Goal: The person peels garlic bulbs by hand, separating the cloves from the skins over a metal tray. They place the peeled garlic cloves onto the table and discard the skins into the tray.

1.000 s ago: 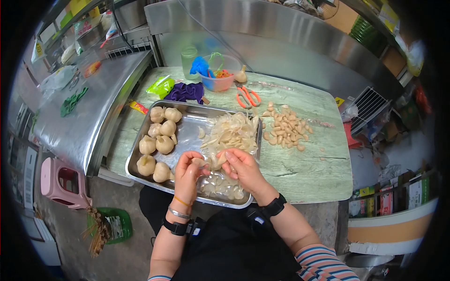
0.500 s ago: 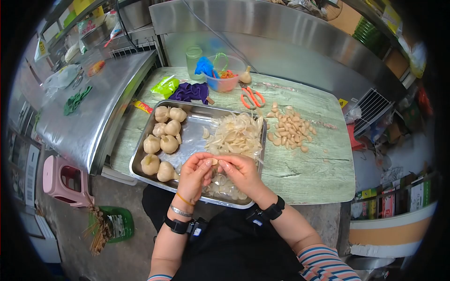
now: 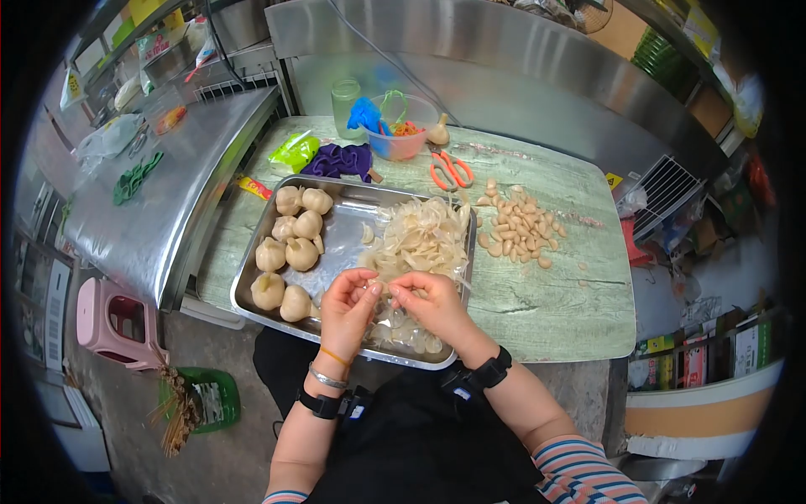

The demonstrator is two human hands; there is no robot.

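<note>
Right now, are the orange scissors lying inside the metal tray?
No, the orange scissors lie on the table beyond the metal tray, near the pink bowl.

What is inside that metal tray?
The metal tray holds whole garlic bulbs on its left and a heap of papery skins. What lies beneath the skins and hands is hidden.

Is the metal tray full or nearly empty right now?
Fairly full: the metal tray holds whole garlic bulbs at left and a heap of peels at right.
</note>
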